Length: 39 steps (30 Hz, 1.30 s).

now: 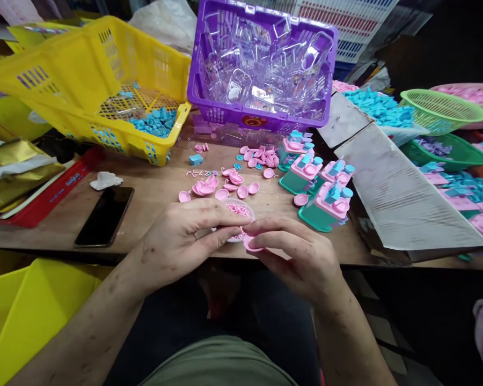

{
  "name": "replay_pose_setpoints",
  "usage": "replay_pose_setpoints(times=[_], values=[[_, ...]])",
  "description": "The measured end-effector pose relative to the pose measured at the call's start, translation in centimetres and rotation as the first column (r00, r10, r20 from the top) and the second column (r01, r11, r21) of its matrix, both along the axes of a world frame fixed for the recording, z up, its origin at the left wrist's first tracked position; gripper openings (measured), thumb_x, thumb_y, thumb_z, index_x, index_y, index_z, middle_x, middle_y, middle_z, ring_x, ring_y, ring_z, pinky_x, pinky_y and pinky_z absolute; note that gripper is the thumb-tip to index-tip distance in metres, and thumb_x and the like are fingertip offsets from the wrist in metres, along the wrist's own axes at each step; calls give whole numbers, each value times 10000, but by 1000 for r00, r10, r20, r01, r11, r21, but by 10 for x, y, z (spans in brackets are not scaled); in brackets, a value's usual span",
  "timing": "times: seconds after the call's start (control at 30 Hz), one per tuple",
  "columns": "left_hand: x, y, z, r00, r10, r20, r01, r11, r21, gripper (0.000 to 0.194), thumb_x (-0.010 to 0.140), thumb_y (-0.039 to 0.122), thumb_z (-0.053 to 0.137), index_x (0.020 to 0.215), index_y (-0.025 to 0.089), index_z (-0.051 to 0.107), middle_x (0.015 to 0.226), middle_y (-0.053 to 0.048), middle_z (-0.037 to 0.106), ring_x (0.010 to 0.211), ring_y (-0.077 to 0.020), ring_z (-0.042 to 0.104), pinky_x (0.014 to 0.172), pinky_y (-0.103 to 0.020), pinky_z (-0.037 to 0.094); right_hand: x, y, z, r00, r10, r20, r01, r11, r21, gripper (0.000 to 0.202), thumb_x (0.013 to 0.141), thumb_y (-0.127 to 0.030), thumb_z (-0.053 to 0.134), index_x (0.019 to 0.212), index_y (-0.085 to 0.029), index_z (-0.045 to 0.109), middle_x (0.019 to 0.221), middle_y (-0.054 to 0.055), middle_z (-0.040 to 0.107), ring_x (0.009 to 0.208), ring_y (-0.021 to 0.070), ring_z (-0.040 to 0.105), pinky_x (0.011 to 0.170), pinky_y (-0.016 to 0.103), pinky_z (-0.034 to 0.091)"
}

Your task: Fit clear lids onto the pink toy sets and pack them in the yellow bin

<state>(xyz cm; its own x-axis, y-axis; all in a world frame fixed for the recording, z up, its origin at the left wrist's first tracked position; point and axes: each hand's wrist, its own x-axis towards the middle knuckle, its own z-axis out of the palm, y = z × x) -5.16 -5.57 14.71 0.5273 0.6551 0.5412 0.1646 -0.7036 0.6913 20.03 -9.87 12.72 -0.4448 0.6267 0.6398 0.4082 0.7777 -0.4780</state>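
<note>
Between thumb and fingers, my right hand [300,252] grips a small pink toy bowl [253,245] at the table's front edge. The thumb and forefinger of my left hand [185,236] come together in a pinch beside that bowl; whatever is between their tips is hidden. Partly behind my fingers stands a round white dish [253,208] of tiny pink pieces [237,209]. Just beyond it lie loose pink bowls [205,185] and a heap of more pink parts [268,157]. Several green-and-pink toy kitchen units [328,206] stand to the right.
A yellow crate [80,69] with blue parts and a purple crate [261,115] of clear plastic packs sit at the back. A phone [104,216] lies left. Right are a cardboard piece [402,187], blue parts [382,107] and baskets [443,107].
</note>
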Motion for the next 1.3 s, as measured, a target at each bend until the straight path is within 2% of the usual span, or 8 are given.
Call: replay_pose_setpoints(times=[0.57, 0.83, 0.93, 1.03, 1.1, 1.17, 1.23, 1.3], values=[[-4, -3, 2, 997, -11, -82, 4, 997, -82, 239, 1063, 215, 716, 1212, 300, 882, 1154, -16, 892, 1049, -206, 850, 1013, -320, 683, -4, -4, 1, 999, -28, 35, 28, 1000, -4, 125, 1082, -145, 739, 1169, -230, 770, 1246, 83, 834, 1146, 182, 825, 1043, 254, 664], [5, -4, -14, 1000, -16, 22, 17, 999, -46, 262, 1046, 135, 722, 1192, 282, 882, 1040, -18, 885, 942, -184, 834, 863, -274, 663, -12, -6, -9, 994, -104, -17, 103, 995, -6, 168, 1072, -134, 745, 1168, -268, 774, 1183, 58, 742, 1015, 169, 783, 871, 264, 693], [4, -3, -21, 998, 64, -1, -64, 997, -34, 210, 1059, 191, 739, 1182, 284, 881, 1063, -12, 888, 946, -186, 835, 915, -279, 664, -14, -4, -13, 989, -141, -46, 140, 990, -15, 185, 1071, -152, 752, 1215, -268, 764, 1307, 87, 688, 1145, 194, 756, 928, 298, 690], [-13, 17, -33, 955, 294, -50, -295, 955, -29, 167, 1048, 352, 785, 1182, 293, 864, 1097, 6, 883, 941, -204, 826, 908, -292, 660, -3, 11, -22, 981, -190, 36, 191, 981, -14, 351, 1093, -270, 751, 1435, -279, 675, 1468, 129, 661, 1377, 261, 684, 1150, 432, 634], [-30, 42, -47, 875, 476, -88, -478, 878, -11, 204, 1038, 448, 785, 1168, 300, 837, 1083, 31, 867, 923, -213, 810, 879, -306, 647, 13, 28, -36, 930, -340, 141, 348, 937, -33, 435, 1117, -318, 695, 1541, -267, 609, 1510, 163, 653, 1467, 314, 627, 1251, 555, 555], [-46, 70, -60, 810, 565, -157, -568, 822, 28, 206, 1053, 486, 738, 1110, 301, 806, 1027, 43, 842, 895, -223, 790, 851, -331, 628, 30, 46, -58, 783, -552, 288, 591, 804, -65, 451, 1100, -290, 669, 1542, -205, 625, 1545, 222, 628, 1537, 390, 562, 1293, 661, 477], [-55, 91, -70, 794, 554, -250, -549, 830, 94, 218, 1060, 481, 689, 1057, 285, 785, 1026, 7, 827, 930, -264, 781, 863, -384, 617, 42, 63, -83, 619, -669, 412, 757, 647, -87, 455, 1051, -237, 682, 1485, -101, 670, 1562, 308, 599, 1564, 477, 516, 1284, 729, 442], [-55, 97, -74, 784, 551, -286, -516, 834, 195, 237, 1035, 473, 685, 1077, 263, 786, 1115, -72, 815, 1046, -337, 763, 942, -470, 608, 47, 75, -101, 561, -688, 460, 804, 584, -107, 420, 1015, -197, 690, 1408, -49, 711, 1496, 345, 638, 1504, 505, 567, 1242, 731, 479]])
